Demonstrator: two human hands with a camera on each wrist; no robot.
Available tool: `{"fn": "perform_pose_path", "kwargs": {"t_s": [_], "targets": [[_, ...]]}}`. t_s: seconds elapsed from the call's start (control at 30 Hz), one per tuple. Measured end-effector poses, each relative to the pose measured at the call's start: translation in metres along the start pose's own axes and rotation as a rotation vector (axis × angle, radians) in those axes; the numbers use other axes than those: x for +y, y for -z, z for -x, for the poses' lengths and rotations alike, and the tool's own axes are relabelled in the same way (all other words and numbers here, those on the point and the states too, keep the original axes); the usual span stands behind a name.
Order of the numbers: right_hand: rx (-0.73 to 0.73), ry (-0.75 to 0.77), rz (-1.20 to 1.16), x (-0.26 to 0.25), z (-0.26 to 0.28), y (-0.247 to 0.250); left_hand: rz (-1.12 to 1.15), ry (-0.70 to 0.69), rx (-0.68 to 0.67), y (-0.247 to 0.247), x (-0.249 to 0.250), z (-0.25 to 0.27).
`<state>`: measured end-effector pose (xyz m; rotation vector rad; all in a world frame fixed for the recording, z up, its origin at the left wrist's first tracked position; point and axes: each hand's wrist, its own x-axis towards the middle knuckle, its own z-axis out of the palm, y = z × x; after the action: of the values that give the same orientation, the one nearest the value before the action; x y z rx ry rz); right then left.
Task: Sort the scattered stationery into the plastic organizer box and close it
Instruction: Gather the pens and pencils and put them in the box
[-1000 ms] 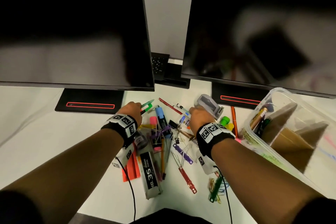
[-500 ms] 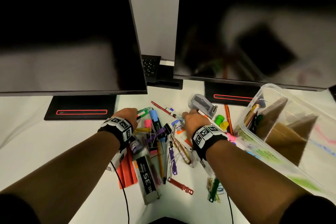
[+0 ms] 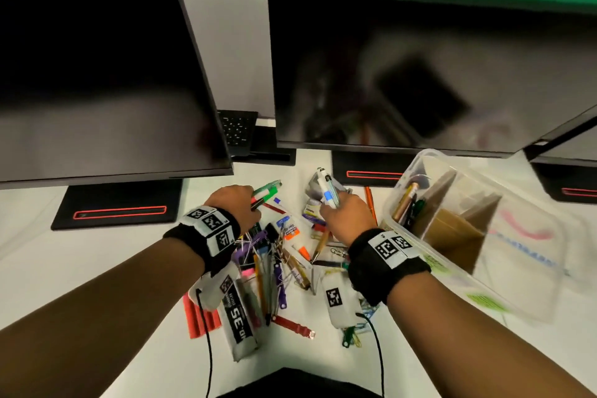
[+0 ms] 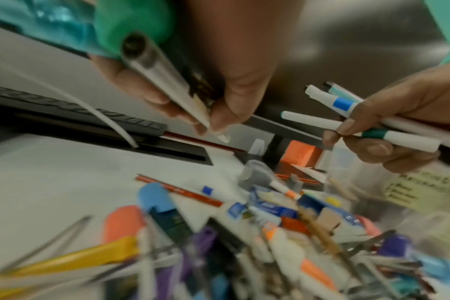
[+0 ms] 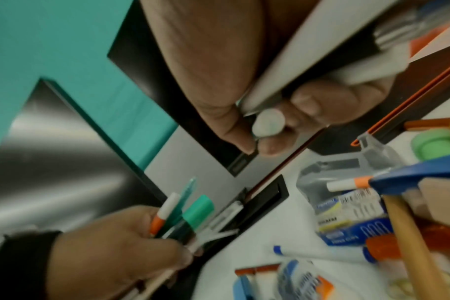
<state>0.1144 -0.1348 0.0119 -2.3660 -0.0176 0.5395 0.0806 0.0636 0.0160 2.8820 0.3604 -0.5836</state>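
A heap of stationery lies on the white desk: pens, pencils, clips, a glue bottle. My left hand grips a bundle of pens, one with a green cap; the left wrist view shows the same pens held between thumb and fingers. My right hand holds several white markers upright, one with a blue band, also seen as white markers. The clear plastic organizer box stands open at the right, with cardboard dividers and a few pens in its near corner.
Two dark monitors overhang the desk at the back, their black stands just beyond my hands. A grey stapler lies behind the right hand. An orange ridged piece and a black-labelled packet lie near the front.
The right hand has lifted off the heap with white markers gripped upright. The left hand keeps its pens and has risen slightly. The head view has tilted up.
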Motion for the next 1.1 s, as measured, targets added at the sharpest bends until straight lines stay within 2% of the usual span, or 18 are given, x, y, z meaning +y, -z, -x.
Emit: {"fn": "perform_pose_path", "kwargs": {"t_s": [0.13,0.23,0.3,0.47,0.57,0.67,0.8,1.0,1.1], "targets": [[0.053,-0.061,-0.421,0.016,0.01,0.037,0.05,-0.075,-0.018,0.001,0.044,0.005],[0.091,-0.212,-0.779,0.028,0.017,0.071,0.105,-0.117,-0.033,0.003,0.077,0.01],[0.152,-0.286,-0.833,0.04,0.014,0.092,0.155,-0.131,-0.037,0.008,0.099,0.013],[0.216,-0.376,-0.718,0.068,-0.003,0.112,0.319,-0.157,-0.017,0.022,0.145,0.016],[0.219,-0.28,-0.609,0.078,-0.013,0.119,0.332,-0.144,-0.025,0.024,0.17,0.014],[0.197,-0.186,-0.5,0.079,0.001,0.133,0.384,-0.137,-0.03,0.023,0.195,0.015],[0.173,-0.177,-0.465,0.098,0.027,0.142,0.386,-0.131,-0.036,0.022,0.223,0.011],[-0.045,-0.03,-0.121,0.118,0.07,0.142,0.359,-0.205,-0.016,0.014,0.261,-0.003],[-0.065,0.017,-0.058,0.124,0.073,0.138,0.362,-0.255,-0.04,0.005,0.265,-0.008]]}}
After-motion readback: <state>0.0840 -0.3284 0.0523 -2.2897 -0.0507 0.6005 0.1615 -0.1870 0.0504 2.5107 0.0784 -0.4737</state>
